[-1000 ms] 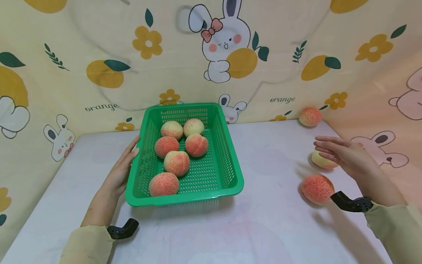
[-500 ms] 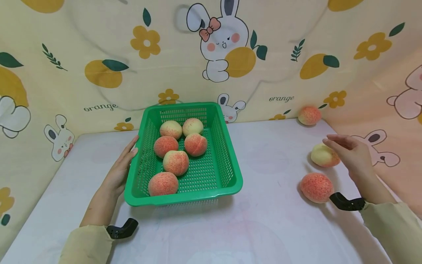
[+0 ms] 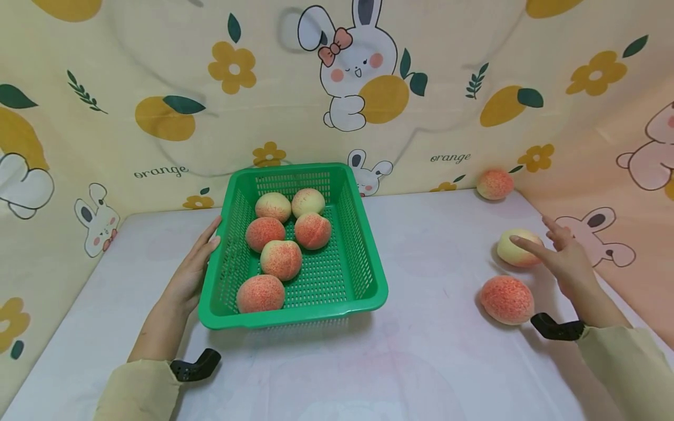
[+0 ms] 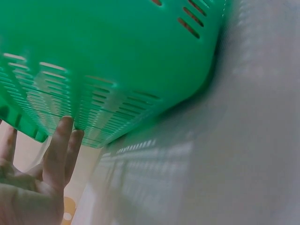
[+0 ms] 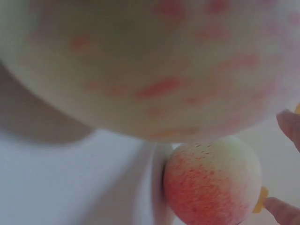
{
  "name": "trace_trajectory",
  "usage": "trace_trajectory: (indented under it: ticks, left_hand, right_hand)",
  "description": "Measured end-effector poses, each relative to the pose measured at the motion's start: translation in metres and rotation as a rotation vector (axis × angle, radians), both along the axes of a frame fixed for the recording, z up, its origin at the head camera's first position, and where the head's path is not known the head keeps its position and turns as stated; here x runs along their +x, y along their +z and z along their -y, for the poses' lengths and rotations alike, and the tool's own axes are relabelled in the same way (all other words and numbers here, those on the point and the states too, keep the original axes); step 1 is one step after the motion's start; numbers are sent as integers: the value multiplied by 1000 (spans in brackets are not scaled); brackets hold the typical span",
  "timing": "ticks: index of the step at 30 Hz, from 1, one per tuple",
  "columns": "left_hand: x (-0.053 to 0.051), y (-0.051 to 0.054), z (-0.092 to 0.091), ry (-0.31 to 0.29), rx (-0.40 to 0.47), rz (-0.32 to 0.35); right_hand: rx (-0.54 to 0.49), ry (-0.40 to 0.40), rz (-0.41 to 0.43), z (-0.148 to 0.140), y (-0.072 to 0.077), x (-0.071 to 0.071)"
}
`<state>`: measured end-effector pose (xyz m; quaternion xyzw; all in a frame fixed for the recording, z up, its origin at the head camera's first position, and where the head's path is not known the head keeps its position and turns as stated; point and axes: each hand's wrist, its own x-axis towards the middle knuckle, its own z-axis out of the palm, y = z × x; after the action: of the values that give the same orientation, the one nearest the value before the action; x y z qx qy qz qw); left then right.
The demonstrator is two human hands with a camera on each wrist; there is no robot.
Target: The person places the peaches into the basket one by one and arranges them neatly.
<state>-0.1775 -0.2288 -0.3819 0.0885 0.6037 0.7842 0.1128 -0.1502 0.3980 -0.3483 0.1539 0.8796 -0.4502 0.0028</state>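
Note:
In the head view, the green basket (image 3: 374, 292) holds several peaches (image 3: 281, 260). My left hand (image 3: 186, 278) lies against its left side, fingers extended; the left wrist view shows the fingers (image 4: 58, 150) at the basket's outer wall (image 4: 117, 61). My right hand (image 3: 571, 272) is beside a pale yellow peach (image 3: 513, 250), thumb and fingers spread, the thumb overlapping it in view; contact cannot be told. Nearer the front lies a red peach (image 3: 507, 300). Two peaches (image 5: 140, 70) (image 5: 211, 183) show in the right wrist view, with fingertips (image 5: 288, 124) at the right edge.
Another red peach (image 3: 495, 184) sits at the table's back right corner, near the patterned cloth backdrop (image 3: 447, 140). The white tabletop (image 3: 421, 257) stretches between the basket and the peaches on the right. A peach-coloured cloth stands along the right side.
My right hand has come down slightly and toward the front by the pale peach, and its thumb and fingers, closer together before, are now spread apart. The left hand and basket hold their place.

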Motion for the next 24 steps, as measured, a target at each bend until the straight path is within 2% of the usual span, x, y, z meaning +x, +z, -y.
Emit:
trace_trajectory:
  ticks: [3,8,14,24]
  left_hand:
    - [0,-1,0,0,-3,3]
    - [1,-3,0,-13,6,5]
    - [1,-3,-1,-13,5,0]
    - [1,-3,-1,5,-22,2]
  right_hand:
    - [-24,20,13,-4,-6,0]
    - [-91,1,63,-8,-14,-1]
    - [-92,-32,136,-14,-19,0]
    - [-139,-17,133,-17,-20,-1]
